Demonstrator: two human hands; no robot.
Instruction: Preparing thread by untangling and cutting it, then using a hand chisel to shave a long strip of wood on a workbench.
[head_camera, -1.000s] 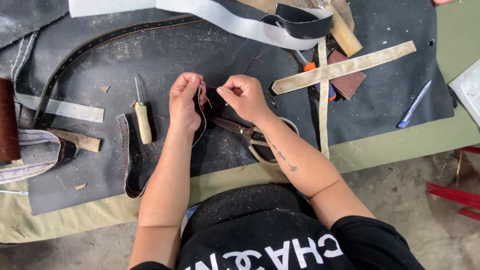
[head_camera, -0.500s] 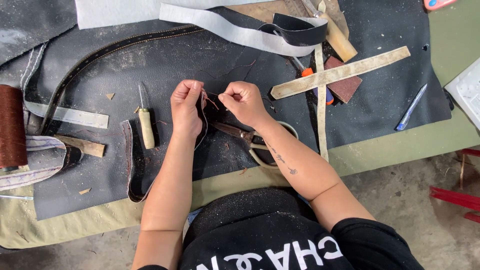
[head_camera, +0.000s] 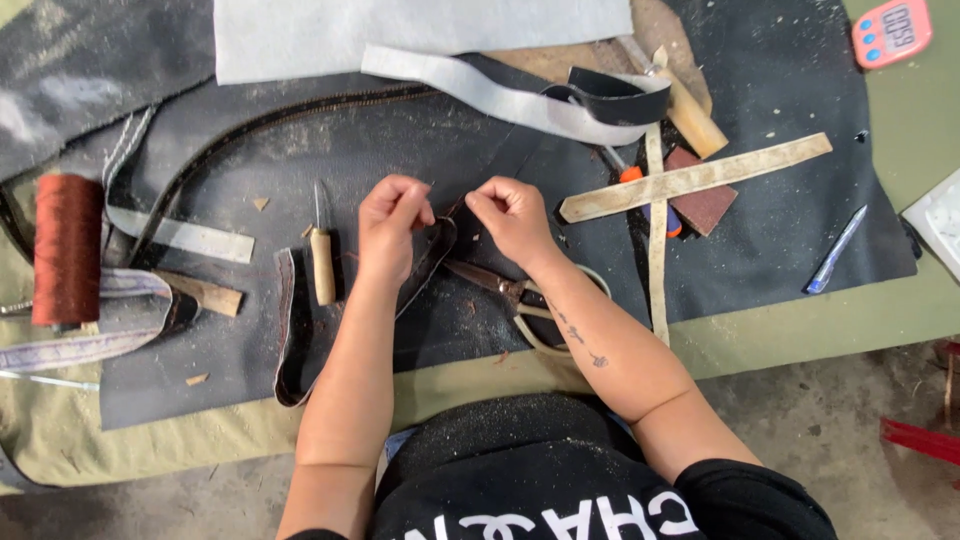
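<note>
The left hand (head_camera: 392, 222) pinches the upper end of a narrow dark leather strap with a stitched edge (head_camera: 425, 262), fingers closed on it so the piece is lifted off the bench and kept steady. The right hand (head_camera: 508, 215) sits just to the right of it, fingertips pressed together as if gripping something fine at the strap's tip; whether that is a thread or a needle cannot be told. The 2 hands are close but not touching, with the strap's end between them. The rest of the strap curves down and left under the left forearm, ending in a loop near the bench's near edge.

The work lies on a large dark rubbery mat (head_camera: 380, 150) spread over the green bench cover, which gives a firm surface for it. Tools sit within easy reach: a small wooden-handled awl (head_camera: 322, 260) just left of the left hand, and a pair of steel scissors with pale handles (head_camera: 520, 300) just beside and partly under the right forearm. A spool of rust-red thread (head_camera: 66, 247) stands well to the left. To the right, 2 pale wooden slats (head_camera: 690, 180) cross each other, near a wooden-handled hammer (head_camera: 690, 110) and a blue pen (head_camera: 835, 250). A pink digital timer (head_camera: 893, 30) rests at the far right corner.
</note>
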